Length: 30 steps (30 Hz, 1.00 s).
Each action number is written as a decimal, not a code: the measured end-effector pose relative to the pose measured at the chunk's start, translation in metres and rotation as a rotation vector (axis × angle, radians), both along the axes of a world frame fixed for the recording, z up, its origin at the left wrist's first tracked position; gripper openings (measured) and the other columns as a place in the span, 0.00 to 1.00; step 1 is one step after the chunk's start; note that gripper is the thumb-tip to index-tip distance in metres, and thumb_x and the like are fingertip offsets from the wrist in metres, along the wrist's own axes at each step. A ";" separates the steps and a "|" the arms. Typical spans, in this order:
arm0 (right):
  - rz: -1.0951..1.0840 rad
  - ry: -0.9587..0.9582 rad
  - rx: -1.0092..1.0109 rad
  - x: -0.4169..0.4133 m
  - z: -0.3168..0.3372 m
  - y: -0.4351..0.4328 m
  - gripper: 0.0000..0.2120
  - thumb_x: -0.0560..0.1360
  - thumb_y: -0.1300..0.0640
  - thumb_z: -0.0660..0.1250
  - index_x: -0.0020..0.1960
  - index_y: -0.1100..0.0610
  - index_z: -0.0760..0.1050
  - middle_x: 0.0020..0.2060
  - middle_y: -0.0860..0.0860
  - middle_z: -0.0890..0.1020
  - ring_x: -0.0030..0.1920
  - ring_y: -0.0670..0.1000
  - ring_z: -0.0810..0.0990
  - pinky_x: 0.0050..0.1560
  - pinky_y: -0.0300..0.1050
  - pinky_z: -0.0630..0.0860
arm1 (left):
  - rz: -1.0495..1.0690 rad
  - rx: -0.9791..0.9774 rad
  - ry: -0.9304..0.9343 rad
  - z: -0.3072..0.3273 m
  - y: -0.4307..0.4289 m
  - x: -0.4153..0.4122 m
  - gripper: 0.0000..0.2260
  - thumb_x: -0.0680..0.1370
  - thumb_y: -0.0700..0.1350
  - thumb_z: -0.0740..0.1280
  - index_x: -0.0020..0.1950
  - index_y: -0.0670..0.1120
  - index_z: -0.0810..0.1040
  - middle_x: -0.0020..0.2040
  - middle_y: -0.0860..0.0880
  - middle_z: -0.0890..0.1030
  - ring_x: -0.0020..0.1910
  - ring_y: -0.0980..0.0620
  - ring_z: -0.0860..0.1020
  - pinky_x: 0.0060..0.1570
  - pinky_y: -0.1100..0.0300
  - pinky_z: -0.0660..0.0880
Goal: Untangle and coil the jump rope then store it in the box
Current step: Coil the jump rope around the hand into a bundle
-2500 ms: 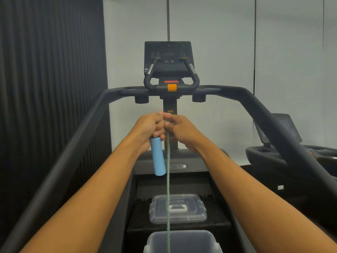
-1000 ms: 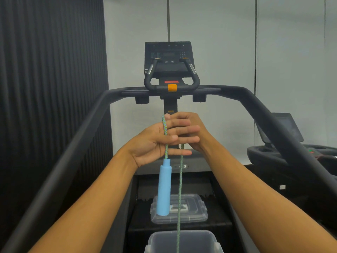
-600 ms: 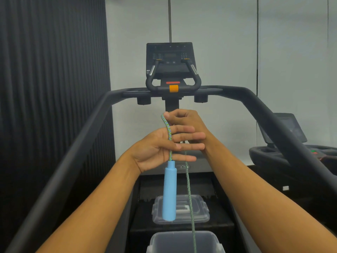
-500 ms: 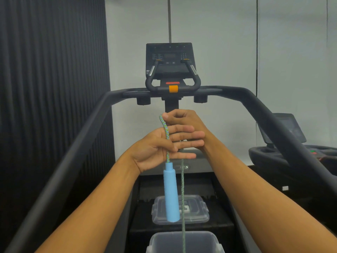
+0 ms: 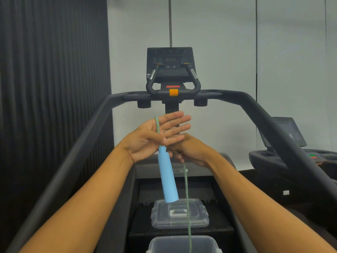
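Rope of green braided cord (image 5: 187, 198) hangs vertical from clenched right hand (image 5: 189, 151), looping over flat-open left hand (image 5: 155, 136), blue cylindrical handle (image 5: 167, 178) dangling below.

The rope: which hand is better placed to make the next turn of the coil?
Right, probably. The right hand pinches the rope where it hangs free, below the left hand, which is spread flat as the form, with the blue handle dangling from it.

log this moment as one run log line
step: coiling | left hand: open, rope across palm | right hand: pinching rope | handle: hanging | box: open
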State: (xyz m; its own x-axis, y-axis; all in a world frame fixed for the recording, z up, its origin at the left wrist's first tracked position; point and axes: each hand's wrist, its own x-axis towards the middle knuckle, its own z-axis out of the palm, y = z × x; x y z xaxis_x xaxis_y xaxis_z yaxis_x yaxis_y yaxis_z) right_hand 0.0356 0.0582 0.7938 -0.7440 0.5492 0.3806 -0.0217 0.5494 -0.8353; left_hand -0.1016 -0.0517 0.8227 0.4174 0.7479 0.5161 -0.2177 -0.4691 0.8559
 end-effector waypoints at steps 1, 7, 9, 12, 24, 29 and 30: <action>0.043 -0.062 0.026 0.004 -0.002 -0.006 0.06 0.82 0.63 0.60 0.49 0.59 0.74 0.29 0.48 0.74 0.24 0.45 0.70 0.22 0.35 0.67 | 0.010 0.001 0.000 0.001 0.001 -0.002 0.36 0.70 0.20 0.53 0.78 0.37 0.62 0.77 0.39 0.68 0.76 0.40 0.67 0.74 0.44 0.65; 0.092 -0.216 0.067 0.015 -0.001 -0.021 0.14 0.82 0.58 0.62 0.59 0.70 0.74 0.30 0.54 0.73 0.24 0.47 0.71 0.23 0.39 0.69 | 0.090 -0.008 0.043 -0.003 0.007 -0.011 0.38 0.68 0.20 0.55 0.77 0.39 0.64 0.76 0.41 0.71 0.76 0.44 0.69 0.73 0.48 0.67; 0.114 -0.299 0.084 0.023 0.006 -0.022 0.16 0.82 0.57 0.64 0.60 0.70 0.75 0.31 0.54 0.74 0.27 0.49 0.72 0.28 0.42 0.74 | 0.107 -0.013 0.055 -0.006 0.008 -0.014 0.38 0.68 0.20 0.56 0.77 0.39 0.64 0.75 0.42 0.71 0.75 0.45 0.69 0.73 0.48 0.66; 0.154 -0.480 0.196 0.032 0.020 -0.027 0.12 0.81 0.56 0.66 0.56 0.63 0.82 0.32 0.55 0.77 0.33 0.51 0.76 0.41 0.47 0.80 | 0.131 -0.015 0.093 -0.010 0.009 -0.016 0.38 0.67 0.20 0.58 0.77 0.40 0.65 0.75 0.43 0.72 0.75 0.46 0.70 0.74 0.51 0.65; 0.079 -0.321 0.362 0.036 0.060 -0.052 0.10 0.75 0.62 0.68 0.46 0.69 0.82 0.30 0.61 0.75 0.29 0.52 0.71 0.36 0.45 0.70 | 0.118 -0.082 0.283 -0.031 0.011 -0.018 0.33 0.68 0.20 0.62 0.74 0.31 0.64 0.69 0.34 0.69 0.75 0.33 0.65 0.78 0.46 0.59; -0.013 -0.194 0.419 0.035 0.072 -0.054 0.09 0.77 0.61 0.68 0.45 0.66 0.83 0.36 0.62 0.77 0.36 0.57 0.71 0.37 0.46 0.72 | 0.031 -0.123 0.244 -0.037 0.008 -0.007 0.39 0.69 0.18 0.59 0.78 0.38 0.61 0.76 0.38 0.69 0.76 0.42 0.67 0.76 0.51 0.62; -0.032 -0.178 0.427 0.034 0.074 -0.053 0.09 0.77 0.61 0.68 0.44 0.66 0.83 0.36 0.64 0.77 0.36 0.56 0.71 0.36 0.44 0.71 | 0.011 -0.131 0.226 -0.038 0.009 -0.006 0.39 0.69 0.18 0.58 0.78 0.38 0.61 0.76 0.38 0.69 0.76 0.42 0.68 0.76 0.51 0.63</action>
State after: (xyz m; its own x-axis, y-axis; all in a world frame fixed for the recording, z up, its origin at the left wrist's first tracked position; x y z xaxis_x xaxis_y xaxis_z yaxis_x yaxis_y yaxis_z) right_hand 0.0701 0.0051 0.8674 -0.8032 0.3953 0.4457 0.1243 0.8429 -0.5235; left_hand -0.1078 -0.0431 0.7845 0.5023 0.8077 0.3089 -0.0096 -0.3520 0.9360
